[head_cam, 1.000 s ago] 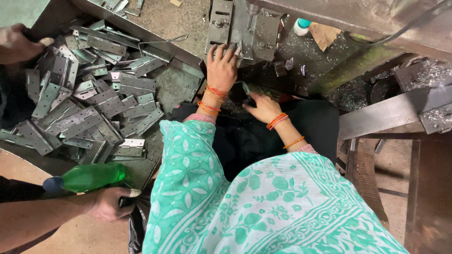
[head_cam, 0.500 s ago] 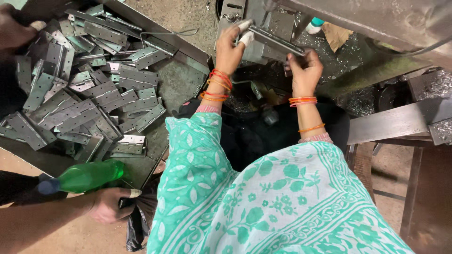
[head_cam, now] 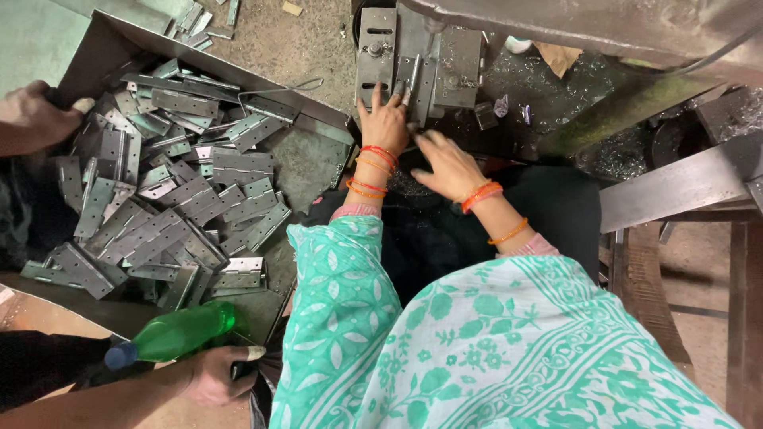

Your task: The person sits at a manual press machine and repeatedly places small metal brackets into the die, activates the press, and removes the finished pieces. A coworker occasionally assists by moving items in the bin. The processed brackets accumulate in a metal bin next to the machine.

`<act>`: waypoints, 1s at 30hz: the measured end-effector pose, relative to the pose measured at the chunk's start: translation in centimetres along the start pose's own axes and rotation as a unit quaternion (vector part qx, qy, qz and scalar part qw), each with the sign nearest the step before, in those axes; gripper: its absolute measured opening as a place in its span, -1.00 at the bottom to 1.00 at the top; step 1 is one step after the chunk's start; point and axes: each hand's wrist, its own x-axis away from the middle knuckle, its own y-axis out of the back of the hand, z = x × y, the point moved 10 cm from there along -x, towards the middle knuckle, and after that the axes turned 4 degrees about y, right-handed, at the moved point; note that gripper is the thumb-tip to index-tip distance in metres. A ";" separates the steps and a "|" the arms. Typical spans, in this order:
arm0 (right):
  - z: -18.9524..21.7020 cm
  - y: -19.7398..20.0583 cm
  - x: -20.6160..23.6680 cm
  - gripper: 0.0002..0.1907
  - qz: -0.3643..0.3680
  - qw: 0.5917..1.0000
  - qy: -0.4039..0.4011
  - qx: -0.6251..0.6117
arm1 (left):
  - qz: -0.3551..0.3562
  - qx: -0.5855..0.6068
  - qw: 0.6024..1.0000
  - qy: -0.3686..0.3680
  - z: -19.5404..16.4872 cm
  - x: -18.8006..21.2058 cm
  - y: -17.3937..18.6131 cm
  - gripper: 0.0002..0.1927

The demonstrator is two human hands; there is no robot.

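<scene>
Head view, looking straight down over a green patterned sleeve to a grey steel fixture on a machine bed.

Left hand stretched up against the fixture, fingers extended and spread, tips touching a narrow upright strip at its middle. No grip closed around anything; pressing or steadying rather than holding.

Right hand just below and beside the left, palm down, fingers loose and splayed over the dark gap in front of the fixture. Nothing visibly grasped; underside hidden.

Orange bangles on both wrists.

To the left, well apart from the fixture, a sheet-metal tray heaped with grey hinges.

Two co-worker hands at the frame's left: one clenched on the tray's far corner, the other wrapped around a green bottle with a blue cap.

Metal swarf scattered to the right of the fixture.

Step in hand, judged from the pose: seating or aligning a piece in the fixture, with nothing carried.

By the same judgement, called for next at that spot: firm fingertip pressure on the strip, a square seat against the fixture face, and the right hand kept clear of the slot.
</scene>
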 end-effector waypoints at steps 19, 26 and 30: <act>-2.9 -5.8 7.3 -0.32 0.077 0.993 -0.080 -0.044 | -0.045 -0.042 0.997 0.054 -1.0 -0.7 1.2 -0.49; -3.2 -7.1 7.9 -0.35 0.038 0.995 -0.095 0.002 | -0.080 -0.056 0.992 0.079 -1.5 -3.2 2.7 -0.56; -2.8 -8.8 10.0 -0.34 -0.025 0.993 -0.111 -0.019 | -0.075 -0.048 0.993 0.074 -1.6 -2.7 2.9 -0.54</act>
